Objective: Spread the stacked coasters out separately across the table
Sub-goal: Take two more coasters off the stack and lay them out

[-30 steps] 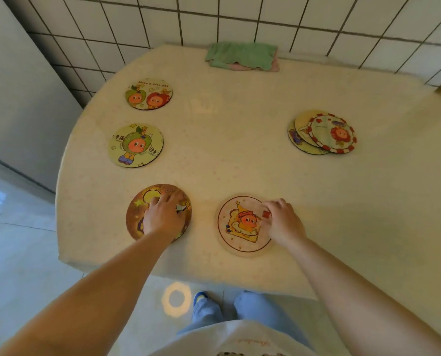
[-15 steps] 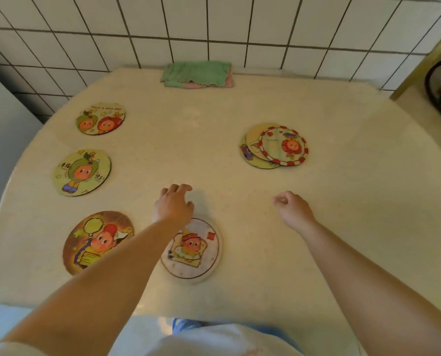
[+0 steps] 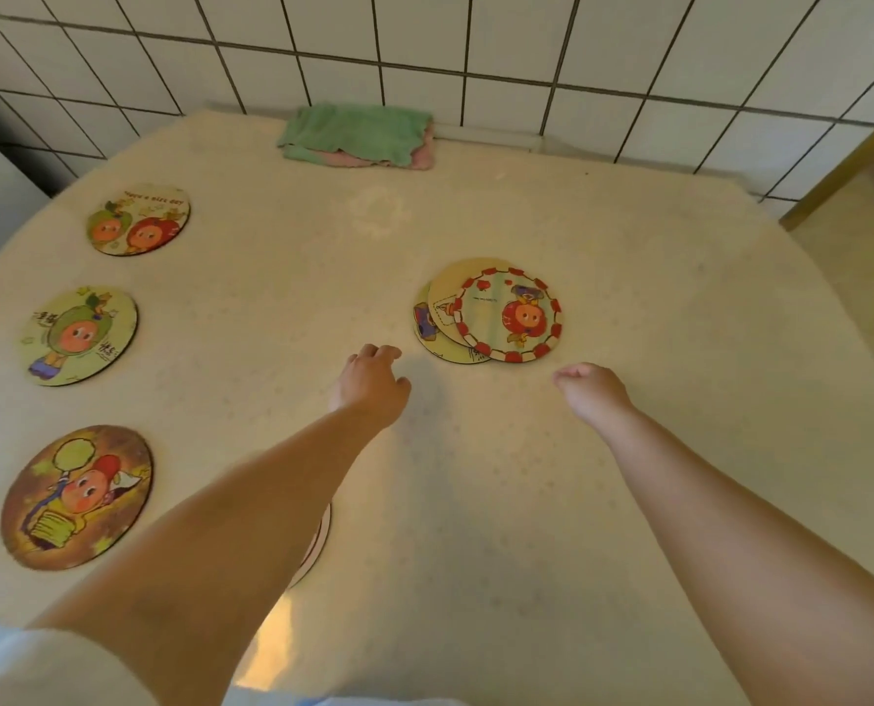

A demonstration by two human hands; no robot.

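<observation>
A loose stack of three overlapping coasters (image 3: 496, 310) lies right of the table's middle, a red-rimmed one on top. Three single coasters sit along the left side: a two-apple one (image 3: 138, 220), a green one (image 3: 78, 335) and a brown one (image 3: 78, 496). A white coaster (image 3: 318, 545) is mostly hidden under my left forearm. My left hand (image 3: 371, 382) hovers just left of the stack, fingers curled, holding nothing. My right hand (image 3: 590, 389) hangs just below and right of the stack, loosely fisted and empty.
A folded green and pink cloth (image 3: 358, 137) lies at the table's far edge against the tiled wall (image 3: 475, 43). The cream table (image 3: 679, 450) curves off at left and right. A wooden strip (image 3: 842, 165) stands at the far right.
Both hands left the near coasters and moved forward toward the stack. The view shifted right and closer, so the white coaster now lies under my left forearm.
</observation>
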